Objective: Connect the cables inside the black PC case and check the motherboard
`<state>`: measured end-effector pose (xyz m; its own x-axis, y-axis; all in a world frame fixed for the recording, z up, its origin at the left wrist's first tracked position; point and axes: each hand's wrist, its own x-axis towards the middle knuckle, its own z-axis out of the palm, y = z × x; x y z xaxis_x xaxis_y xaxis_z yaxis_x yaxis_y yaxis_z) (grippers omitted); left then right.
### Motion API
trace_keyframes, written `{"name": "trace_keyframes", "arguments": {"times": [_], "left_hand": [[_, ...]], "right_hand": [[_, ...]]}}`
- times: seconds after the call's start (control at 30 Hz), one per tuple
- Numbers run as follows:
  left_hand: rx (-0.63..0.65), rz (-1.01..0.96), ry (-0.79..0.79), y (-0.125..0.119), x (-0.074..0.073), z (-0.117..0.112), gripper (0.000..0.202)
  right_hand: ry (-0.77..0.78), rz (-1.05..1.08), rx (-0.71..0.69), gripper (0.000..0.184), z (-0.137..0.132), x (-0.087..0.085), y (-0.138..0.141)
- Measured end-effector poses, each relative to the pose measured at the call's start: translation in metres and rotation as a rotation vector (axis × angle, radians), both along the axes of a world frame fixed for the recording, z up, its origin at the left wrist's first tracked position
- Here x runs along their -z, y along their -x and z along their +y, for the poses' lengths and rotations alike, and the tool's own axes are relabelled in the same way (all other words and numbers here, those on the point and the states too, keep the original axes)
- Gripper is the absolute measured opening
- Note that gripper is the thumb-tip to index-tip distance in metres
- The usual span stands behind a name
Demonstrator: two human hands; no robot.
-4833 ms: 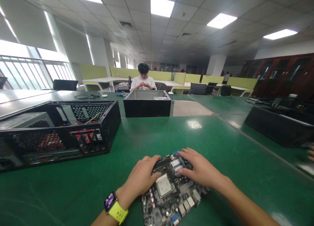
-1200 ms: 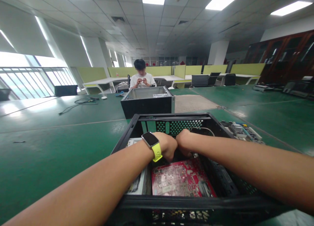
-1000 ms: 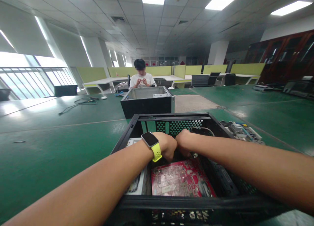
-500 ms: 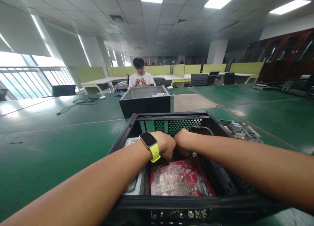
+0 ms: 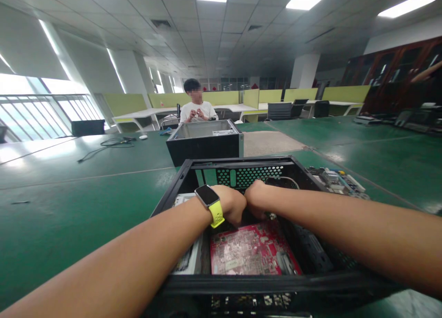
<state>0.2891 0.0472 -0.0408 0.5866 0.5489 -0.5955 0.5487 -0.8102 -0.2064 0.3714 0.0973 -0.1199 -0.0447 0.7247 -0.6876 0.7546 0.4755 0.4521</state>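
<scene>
Both hands are down inside the open black PC case (image 5: 262,281), which sits right in front of me on the green surface (image 5: 96,189). My left hand (image 5: 233,206) (the one with the yellow-strapped watch (image 5: 207,196)) and my right hand (image 5: 256,199) are curled close together, just past the far edge of the red circuit board (image 5: 247,250). My fingertips are hidden behind my knuckles, so I can't tell you whether they're clamped on anything or just poking around.

The red board lies in the case, between a pale boxy part (image 5: 197,259) on the left and some dark bays (image 5: 316,251) on the right. Another motherboard (image 5: 340,179) is on the surface, just beyond the case's right side.

My read: this is the fiddly two-handed step, working at something low behind the red board. I'd say the next move calls for small finger motions, wrists held up off that board, and a better angle (seriously, I'm blocking my own view).
</scene>
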Motion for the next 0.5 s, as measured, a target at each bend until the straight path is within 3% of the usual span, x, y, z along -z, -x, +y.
{"name": "trace_keyframes", "arguments": {"times": [0.5], "left_hand": [[0.027,0.052,0.017,-0.0009,-0.0007,0.0005,0.035]], "right_hand": [[-0.049,0.018,-0.062,0.026,-0.0069,-0.0076,-0.0017]]}}
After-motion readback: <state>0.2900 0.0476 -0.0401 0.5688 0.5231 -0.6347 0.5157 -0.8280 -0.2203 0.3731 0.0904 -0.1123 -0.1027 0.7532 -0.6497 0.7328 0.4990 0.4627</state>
